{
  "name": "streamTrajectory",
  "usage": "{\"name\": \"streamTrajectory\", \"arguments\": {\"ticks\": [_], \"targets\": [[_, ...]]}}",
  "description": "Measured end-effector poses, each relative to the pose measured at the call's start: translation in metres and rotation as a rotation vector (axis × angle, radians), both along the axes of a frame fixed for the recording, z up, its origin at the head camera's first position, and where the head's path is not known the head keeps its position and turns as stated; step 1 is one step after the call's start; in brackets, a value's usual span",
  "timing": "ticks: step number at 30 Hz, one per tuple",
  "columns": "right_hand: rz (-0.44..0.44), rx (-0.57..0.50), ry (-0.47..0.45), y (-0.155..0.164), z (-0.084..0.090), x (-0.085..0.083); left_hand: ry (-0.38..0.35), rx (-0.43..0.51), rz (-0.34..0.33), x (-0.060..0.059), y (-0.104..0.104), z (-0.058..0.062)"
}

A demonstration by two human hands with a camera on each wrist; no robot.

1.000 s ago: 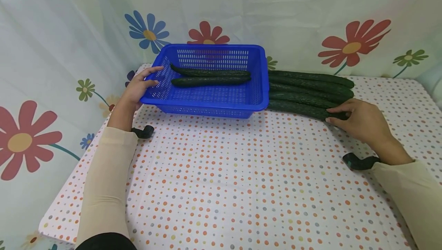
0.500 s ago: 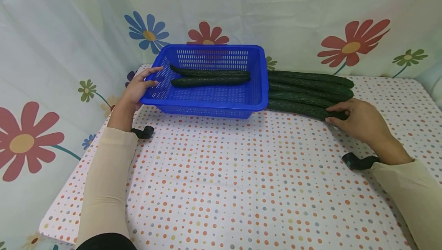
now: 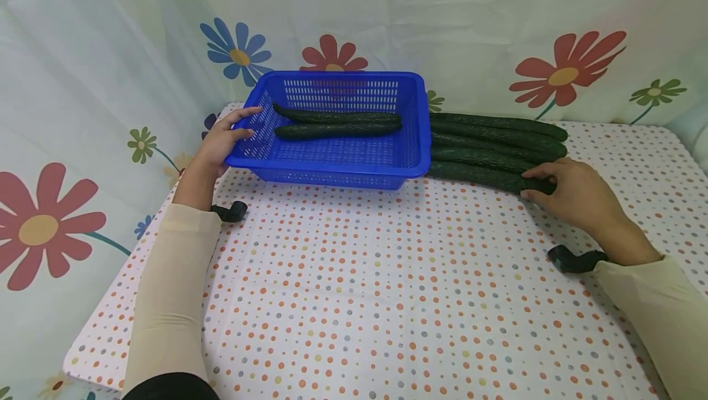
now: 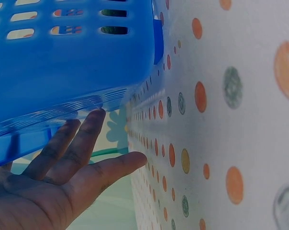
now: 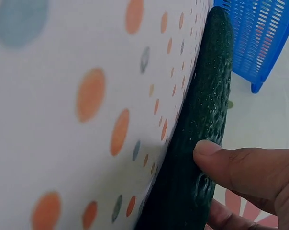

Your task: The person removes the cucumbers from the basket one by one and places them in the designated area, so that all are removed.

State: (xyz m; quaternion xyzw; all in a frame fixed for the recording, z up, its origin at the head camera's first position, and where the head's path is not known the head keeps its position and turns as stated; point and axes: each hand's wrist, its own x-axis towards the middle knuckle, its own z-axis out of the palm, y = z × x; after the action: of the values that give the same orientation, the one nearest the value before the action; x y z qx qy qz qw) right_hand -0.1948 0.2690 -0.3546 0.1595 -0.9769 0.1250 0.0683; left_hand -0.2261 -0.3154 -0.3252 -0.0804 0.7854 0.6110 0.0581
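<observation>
Cucumber [image 3: 487, 176] at right centre of the head view is pinched at its right end by the right hand [image 3: 575, 194]; thumb on the near side, fingers curled over the top. In the right wrist view a thumb [image 5: 230, 165] is pressed on the dark bumpy skin, so the grip is closed around that end. This cucumber is the nearest of a row of four [image 3: 498, 142] laid side by side on the dotted tablecloth [image 3: 354, 289], all touching or nearly so. Its long axis runs left-right across the frame, tip pointing at the basket [image 3: 332, 169], which sits just left of the row, its right rim almost touching the cucumber tips. From the grip, the basket lies straight left along the cucumber's length.

Left hand [image 3: 224, 139] is laid against the basket's left rim at upper left, fingers spread and straight; the left wrist view shows them [image 4: 82, 141] flat under the blue wall, nothing gripped. Two cucumbers [image 3: 337, 123] are already seen inside the basket, lying parallel to its long side, same left-right axis as the row outside. Right hand is the nearer one to the row; left is well apart from it, with the basket between. Flowered cloth [image 3: 564, 74] is hung behind.
</observation>
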Motion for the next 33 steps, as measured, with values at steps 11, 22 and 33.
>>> {"name": "streamTrajectory", "arguments": {"ticks": [11, 22, 33], "targets": [[0.025, 0.000, 0.026, -0.004, 0.007, 0.004, 0.004, 0.014, -0.003, 0.001, 0.001, 0.002], [0.085, -0.079, 0.049, -0.032, 0.027, 0.026, -0.006, 0.018, 0.002, 0.000, -0.001, 0.002], [0.125, -0.077, 0.134, -0.054, 0.038, 0.043, 0.003, -0.007, 0.004, 0.000, 0.001, 0.001]]}}
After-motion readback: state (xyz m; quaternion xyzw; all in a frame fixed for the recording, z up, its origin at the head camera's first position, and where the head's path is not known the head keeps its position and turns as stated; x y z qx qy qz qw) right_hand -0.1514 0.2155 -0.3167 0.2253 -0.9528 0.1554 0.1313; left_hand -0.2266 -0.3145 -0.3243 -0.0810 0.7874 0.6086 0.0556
